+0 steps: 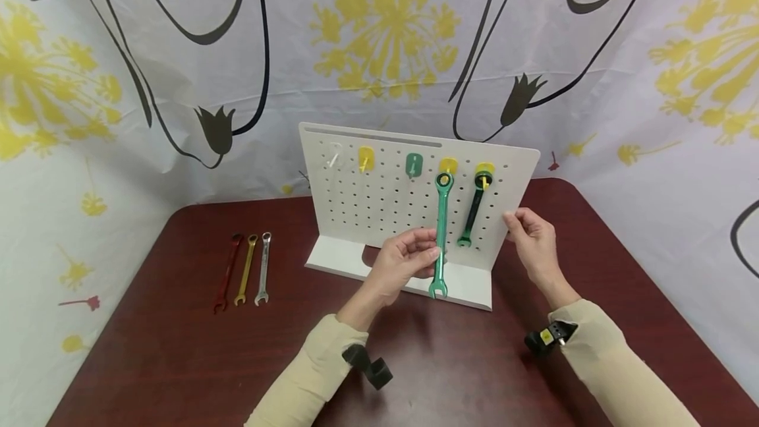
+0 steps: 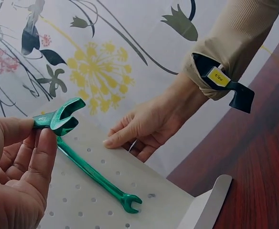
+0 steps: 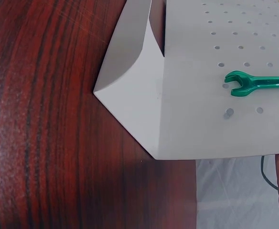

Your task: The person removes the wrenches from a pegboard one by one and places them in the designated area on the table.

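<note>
In the head view my left hand [image 1: 403, 259] pinches a green combination wrench [image 1: 442, 216] between thumb and fingers. The wrench stands upright, its ring end up at a yellow hook [image 1: 449, 165] and its open end pointing down. My right hand [image 1: 534, 242] grips the right edge of a white pegboard [image 1: 379, 199], thumb on the front face. A second green wrench [image 1: 472, 213] hangs from the rightmost yellow hook [image 1: 485, 169]. The left wrist view shows the held wrench's open jaw [image 2: 68, 117] close by, with the hung wrench [image 2: 94, 174] behind it.
A green hook [image 1: 414, 165], another yellow hook [image 1: 365, 158] and a transparent hook [image 1: 335, 155] line the board's upper row. Left of the board, a red wrench [image 1: 228, 273], a gold wrench [image 1: 246, 270] and a silver wrench [image 1: 263, 269] lie side by side on the dark red table [image 1: 178, 348].
</note>
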Demonstrator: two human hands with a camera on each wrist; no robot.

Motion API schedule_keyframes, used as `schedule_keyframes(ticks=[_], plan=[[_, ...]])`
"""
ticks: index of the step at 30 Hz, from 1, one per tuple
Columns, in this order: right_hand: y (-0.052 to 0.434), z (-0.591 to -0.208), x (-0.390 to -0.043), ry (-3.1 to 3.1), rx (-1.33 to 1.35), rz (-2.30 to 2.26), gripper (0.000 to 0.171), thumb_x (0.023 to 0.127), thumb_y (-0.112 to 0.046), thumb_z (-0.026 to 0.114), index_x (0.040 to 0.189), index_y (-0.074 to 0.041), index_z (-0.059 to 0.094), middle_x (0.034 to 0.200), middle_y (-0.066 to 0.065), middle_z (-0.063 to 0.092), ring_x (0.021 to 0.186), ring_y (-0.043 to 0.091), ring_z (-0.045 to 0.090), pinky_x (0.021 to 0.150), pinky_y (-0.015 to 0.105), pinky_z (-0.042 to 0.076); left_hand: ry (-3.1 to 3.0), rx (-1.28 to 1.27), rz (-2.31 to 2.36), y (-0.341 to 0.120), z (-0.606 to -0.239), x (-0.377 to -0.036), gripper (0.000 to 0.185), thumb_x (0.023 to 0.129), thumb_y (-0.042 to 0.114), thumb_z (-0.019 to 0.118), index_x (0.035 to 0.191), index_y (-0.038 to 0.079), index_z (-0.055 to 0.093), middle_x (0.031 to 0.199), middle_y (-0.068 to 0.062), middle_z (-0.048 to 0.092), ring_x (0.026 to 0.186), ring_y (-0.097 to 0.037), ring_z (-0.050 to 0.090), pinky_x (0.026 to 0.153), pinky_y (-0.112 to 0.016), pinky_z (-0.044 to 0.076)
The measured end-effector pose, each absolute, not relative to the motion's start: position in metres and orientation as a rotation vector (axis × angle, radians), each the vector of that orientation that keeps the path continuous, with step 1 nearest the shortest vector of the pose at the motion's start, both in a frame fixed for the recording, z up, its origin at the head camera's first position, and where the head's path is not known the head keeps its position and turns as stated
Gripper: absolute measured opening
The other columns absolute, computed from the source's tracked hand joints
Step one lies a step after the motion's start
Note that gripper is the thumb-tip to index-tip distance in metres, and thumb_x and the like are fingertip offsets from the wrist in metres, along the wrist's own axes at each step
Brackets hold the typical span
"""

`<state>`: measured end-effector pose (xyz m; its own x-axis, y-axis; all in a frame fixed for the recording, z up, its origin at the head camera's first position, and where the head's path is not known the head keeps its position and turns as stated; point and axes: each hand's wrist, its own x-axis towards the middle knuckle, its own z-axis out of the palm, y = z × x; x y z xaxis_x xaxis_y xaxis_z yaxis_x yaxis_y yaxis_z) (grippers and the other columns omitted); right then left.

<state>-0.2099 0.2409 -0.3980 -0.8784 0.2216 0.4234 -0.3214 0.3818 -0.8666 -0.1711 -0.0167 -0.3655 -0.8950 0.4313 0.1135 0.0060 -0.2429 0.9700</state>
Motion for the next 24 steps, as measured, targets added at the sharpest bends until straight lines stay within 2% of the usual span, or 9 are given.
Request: schedule_keyframes(ticks=[3, 10, 24], plan=[[0.24, -0.398, -0.211, -2.153, 0.082, 1.529, 0.022, 0.094, -0.014, 0.058, 0.088, 0.007, 0.06, 0.067, -0.007, 0.056, 0.058, 0.003, 0.049, 0.06, 0.012, 0.051, 1.721, 0.543, 2.228, -0.022, -0.366, -0.17, 0.033, 0.091, -0.003, 0.056, 0.122, -0.011, 0.051, 0.088, 0.007, 0.062, 0.076, -0.003, 0.064, 0.068, -0.022, 0.056], [0.24, -0.398, -0.212, -2.128, 0.087, 1.538, 0.021, 0.093, -0.012, 0.058, 0.086, 0.008, 0.059, 0.063, -0.003, 0.054, 0.056, 0.003, 0.047, 0.059, 0.013, 0.05, 1.777, 0.527, 2.213, -0.045, -0.373, -0.171, 0.031, 0.091, -0.002, 0.056, 0.12, -0.013, 0.05, 0.087, 0.006, 0.063, 0.076, -0.004, 0.065, 0.068, -0.022, 0.056], [0.241, -0.399, -0.215, -2.147, 0.064, 1.552, 0.019, 0.093, -0.008, 0.057, 0.088, 0.01, 0.058, 0.059, -0.005, 0.048, 0.056, 0.002, 0.044, 0.059, 0.011, 0.05, 1.915, 0.308, 2.16, -0.103, -0.393, -0.17, 0.031, 0.089, -0.001, 0.058, 0.118, -0.012, 0.051, 0.087, 0.005, 0.065, 0.074, -0.005, 0.064, 0.068, -0.024, 0.056]])
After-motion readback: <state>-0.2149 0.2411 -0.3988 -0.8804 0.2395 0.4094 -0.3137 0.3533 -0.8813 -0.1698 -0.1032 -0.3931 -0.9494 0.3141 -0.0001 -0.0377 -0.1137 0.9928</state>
